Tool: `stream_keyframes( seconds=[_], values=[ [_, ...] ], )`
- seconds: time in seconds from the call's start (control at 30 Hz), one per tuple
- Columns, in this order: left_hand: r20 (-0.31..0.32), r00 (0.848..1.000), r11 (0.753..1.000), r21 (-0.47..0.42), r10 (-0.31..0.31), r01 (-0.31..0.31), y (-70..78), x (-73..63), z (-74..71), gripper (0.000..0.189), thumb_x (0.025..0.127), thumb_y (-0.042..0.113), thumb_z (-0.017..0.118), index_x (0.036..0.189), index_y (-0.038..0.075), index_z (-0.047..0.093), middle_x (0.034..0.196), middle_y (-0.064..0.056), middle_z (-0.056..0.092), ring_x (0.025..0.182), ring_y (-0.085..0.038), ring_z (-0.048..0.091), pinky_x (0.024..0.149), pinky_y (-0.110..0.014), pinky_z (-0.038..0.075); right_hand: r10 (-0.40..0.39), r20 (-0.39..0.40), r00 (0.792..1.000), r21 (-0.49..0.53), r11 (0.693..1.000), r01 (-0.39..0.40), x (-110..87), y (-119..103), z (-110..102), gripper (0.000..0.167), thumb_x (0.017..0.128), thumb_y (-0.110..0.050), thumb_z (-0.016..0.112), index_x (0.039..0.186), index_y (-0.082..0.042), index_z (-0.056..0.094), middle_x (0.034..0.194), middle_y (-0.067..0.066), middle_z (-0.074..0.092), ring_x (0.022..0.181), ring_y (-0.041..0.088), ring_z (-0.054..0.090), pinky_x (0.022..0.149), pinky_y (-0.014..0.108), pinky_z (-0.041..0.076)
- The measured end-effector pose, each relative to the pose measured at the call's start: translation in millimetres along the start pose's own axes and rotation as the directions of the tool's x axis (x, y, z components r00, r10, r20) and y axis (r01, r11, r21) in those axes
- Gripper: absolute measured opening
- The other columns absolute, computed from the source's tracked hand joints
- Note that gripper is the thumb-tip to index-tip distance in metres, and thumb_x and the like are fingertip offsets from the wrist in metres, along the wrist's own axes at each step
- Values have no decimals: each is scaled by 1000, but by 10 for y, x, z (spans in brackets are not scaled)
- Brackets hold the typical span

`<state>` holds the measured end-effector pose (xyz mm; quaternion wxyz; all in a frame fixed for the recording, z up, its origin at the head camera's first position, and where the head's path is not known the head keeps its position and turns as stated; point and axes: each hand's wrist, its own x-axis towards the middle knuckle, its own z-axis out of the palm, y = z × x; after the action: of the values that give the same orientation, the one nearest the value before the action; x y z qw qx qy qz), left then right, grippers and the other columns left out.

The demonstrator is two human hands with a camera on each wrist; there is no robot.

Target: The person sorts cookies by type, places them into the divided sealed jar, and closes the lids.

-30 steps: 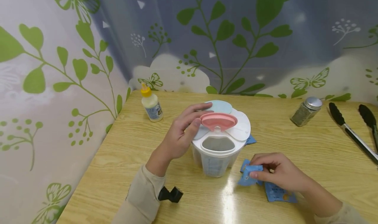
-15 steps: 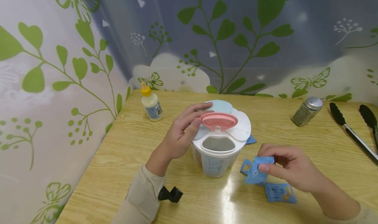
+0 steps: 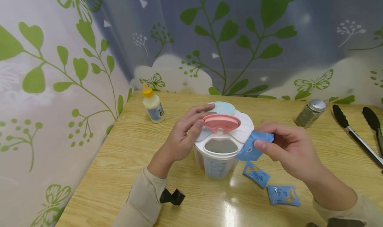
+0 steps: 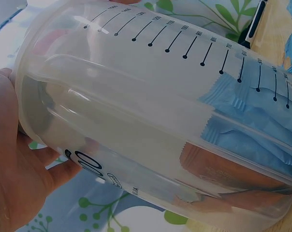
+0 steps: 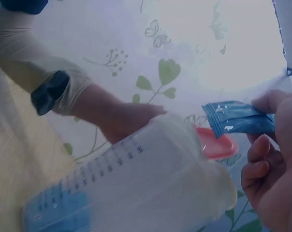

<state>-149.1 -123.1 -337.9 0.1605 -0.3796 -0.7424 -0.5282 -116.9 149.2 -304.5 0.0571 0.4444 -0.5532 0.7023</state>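
Note:
A clear plastic divided food container [image 3: 219, 167] with measuring marks stands upright on the table. Its white flower-shaped lid [image 3: 243, 122] has a raised pink flap [image 3: 222, 122] behind one uncovered opening. My left hand [image 3: 181, 137] rests against the lid's left side, fingers extended over it and thumb beside the pink flap. With thumb and fingers, my right hand [image 3: 290, 150] pinches a blue snack packet [image 3: 254, 147] at the lid's right edge. Inside the container, blue packets [image 4: 252, 116] and orange-brown packets [image 4: 223, 169] show through the wall in the left wrist view.
Two blue packets, one nearer [image 3: 283, 195] and one farther [image 3: 256, 174], lie right of the container. A yellow-capped bottle [image 3: 154, 107] stands back left. At back right are a jar [image 3: 310, 113] with a metal lid and black-tipped tongs [image 3: 356, 135]. Patterned curtains border the table.
My right hand has lifted a blue packet off the table and carried it up and leftward to the lid's edge. The left hand and container have stayed in place.

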Motion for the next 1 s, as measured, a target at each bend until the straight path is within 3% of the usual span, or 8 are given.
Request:
stream_keyframes(
  seconds=[0.17, 0.33, 0.47, 0.57, 0.73, 0.9, 1.0],
  values=[
    [-2, 1000, 1000, 5, -14, 14, 7, -14, -13, 54, 108, 40, 35, 127, -1, 64, 145, -14, 53, 139, -25, 48, 117, -42, 38, 53, -49, 997, -104, 993, -58, 163, -85, 107, 28, 85, 26, 56, 101, 8, 69, 90, 6, 66, 51, 9, 39, 38, 24, 28],
    [6, 1000, 1000, -3, -10, 10, 8, -21, -10, 54, 108, 40, 35, 127, -1, 65, 145, -14, 53, 139, -25, 47, 117, -42, 38, 142, -23, 990, -213, 966, -143, 211, -141, 171, 26, 85, 21, 62, 102, 5, 72, 94, 4, 70, 56, 10, 45, 40, 25, 32],
    [10, 1000, 1000, -1, -9, 9, 7, -19, -12, 54, 108, 40, 35, 127, -1, 64, 145, -14, 53, 139, -26, 48, 116, -42, 39, 237, -55, 970, -407, 882, -238, 228, -172, 226, 25, 85, 13, 70, 100, -7, 75, 80, -5, 66, 48, 8, 39, 39, 25, 29],
    [10, 1000, 1000, 3, -15, 15, 7, -16, -21, 55, 108, 41, 34, 128, -1, 64, 146, -14, 53, 139, -25, 47, 116, -42, 39, 248, -75, 966, -499, 829, -252, 262, -174, 275, 25, 85, 6, 74, 100, -14, 76, 61, -7, 54, 43, 7, 32, 38, 22, 27],
    [15, 1000, 1000, -1, -26, 26, -2, -23, -13, 56, 108, 42, 33, 128, 0, 64, 146, -13, 52, 139, -25, 47, 116, -42, 39, 246, -75, 966, -541, 804, -246, 270, -155, 335, 25, 84, 1, 77, 103, -16, 76, 48, -7, 39, 40, 6, 30, 37, 21, 27],
    [6, 1000, 1000, -5, -15, 15, -1, -9, -1, 55, 108, 41, 34, 127, -1, 64, 145, -14, 53, 138, -25, 48, 116, -42, 39, 243, -72, 967, -598, 765, -237, 221, -134, 299, 24, 86, 0, 75, 102, -19, 77, 53, -13, 46, 41, 4, 31, 37, 18, 27],
    [0, 1000, 1000, -9, -9, 9, -2, 5, 5, 55, 108, 41, 34, 126, -2, 64, 145, -15, 53, 138, -26, 48, 116, -42, 39, 244, -72, 967, -588, 773, -239, 172, -129, 235, 26, 85, 4, 75, 101, -16, 76, 58, -14, 53, 42, 5, 32, 38, 18, 28]
  ],
)
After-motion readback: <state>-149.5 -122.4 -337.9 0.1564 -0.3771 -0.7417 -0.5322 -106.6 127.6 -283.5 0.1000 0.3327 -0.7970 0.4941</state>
